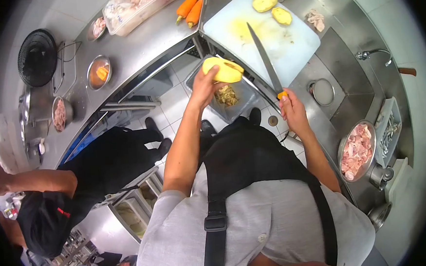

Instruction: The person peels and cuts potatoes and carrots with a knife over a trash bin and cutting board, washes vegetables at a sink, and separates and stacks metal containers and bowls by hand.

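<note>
My left hand [204, 87] is closed around a large peeled yellow potato [223, 70], held over a grey bin [244, 102] with peelings [226, 96] in it. To the right, my right hand [293, 107] grips the orange handle of a long knife [265, 57]. The blade points away from me, over the white cutting board [288, 43]. Two peeled yellow pieces [264, 2] lie at the board's far end, and a yellow stain marks its surface.
Two carrots [186, 7] lie by a tub of raw meat [134, 8]. A sink [338, 64] and a bowl of meat pieces [356, 151] are at right. On the left stands a co-worker in black [105, 161], near bowls on the counter.
</note>
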Motion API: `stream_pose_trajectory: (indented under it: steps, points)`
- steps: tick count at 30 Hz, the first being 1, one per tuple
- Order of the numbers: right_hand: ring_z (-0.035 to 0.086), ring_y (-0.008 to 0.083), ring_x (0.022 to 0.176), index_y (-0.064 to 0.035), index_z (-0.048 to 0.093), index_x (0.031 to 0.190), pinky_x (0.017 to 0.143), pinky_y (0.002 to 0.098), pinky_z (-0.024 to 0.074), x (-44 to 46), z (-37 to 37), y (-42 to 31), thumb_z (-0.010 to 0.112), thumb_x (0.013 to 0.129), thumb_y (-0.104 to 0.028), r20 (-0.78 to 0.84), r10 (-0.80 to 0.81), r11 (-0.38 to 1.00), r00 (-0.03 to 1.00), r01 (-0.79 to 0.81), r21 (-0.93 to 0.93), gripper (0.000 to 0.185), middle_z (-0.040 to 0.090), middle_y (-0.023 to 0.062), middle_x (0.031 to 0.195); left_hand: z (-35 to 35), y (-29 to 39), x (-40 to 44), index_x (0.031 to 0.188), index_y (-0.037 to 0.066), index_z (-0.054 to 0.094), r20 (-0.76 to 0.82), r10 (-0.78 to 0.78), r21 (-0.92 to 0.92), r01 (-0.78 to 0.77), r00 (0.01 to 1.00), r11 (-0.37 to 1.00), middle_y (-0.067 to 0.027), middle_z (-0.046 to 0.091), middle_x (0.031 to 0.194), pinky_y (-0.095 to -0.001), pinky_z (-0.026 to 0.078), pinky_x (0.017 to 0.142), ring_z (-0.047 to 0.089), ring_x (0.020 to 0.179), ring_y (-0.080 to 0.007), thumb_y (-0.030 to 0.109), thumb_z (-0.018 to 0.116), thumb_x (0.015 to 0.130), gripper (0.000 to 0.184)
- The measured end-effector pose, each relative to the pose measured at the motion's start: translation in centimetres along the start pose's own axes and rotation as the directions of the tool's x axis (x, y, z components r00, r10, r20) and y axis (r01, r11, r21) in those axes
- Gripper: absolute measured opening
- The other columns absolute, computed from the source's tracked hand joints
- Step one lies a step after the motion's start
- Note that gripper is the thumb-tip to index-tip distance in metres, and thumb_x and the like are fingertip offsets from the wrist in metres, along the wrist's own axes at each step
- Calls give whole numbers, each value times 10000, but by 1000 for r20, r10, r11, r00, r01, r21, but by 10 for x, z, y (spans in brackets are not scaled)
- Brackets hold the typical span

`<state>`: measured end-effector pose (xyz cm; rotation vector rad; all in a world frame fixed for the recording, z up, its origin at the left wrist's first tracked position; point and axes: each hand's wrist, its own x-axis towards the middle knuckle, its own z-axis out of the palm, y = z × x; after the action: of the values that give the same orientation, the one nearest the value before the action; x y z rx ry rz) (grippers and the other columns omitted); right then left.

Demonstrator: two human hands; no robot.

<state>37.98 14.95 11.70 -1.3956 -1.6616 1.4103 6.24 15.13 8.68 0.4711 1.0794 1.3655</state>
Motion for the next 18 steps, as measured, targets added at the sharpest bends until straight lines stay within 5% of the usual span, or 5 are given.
stream_pose_trajectory:
  steps: [7,13,18]
  points:
    - [548,112,580,-18,569,1277,557,298,465,21,-40,8,476,1070,-226,-81,10,994,997,-18,-107,307,604,37,779,89,-25,83,1242,-82,593,68,87,512,-110,994,852,-139,689,977,-281,611,611,708,799,-180,226,779,891,502]
    - [692,352,794,-13,573,1221,733,440,516,21,-48,12,490,1059,-234,-92,-36,978,995,16,-210,286,694,200,887,96,-40,102,1249,-80,615,-57,66,569,-22,996,822,-91,658,864,-280,592,576,681,727,-156,178,819,848,518]
    - [682,381,817,0,575,1218,739,459,510,20,-53,18,499,1052,-217,-138,-96,985,986,74,-154,284,681,212,856,109,-44,93,1336,-42,575,-33,125,597,-81,992,798,-95,615,913,-296,577,547,675,741,-165,177,831,827,610]
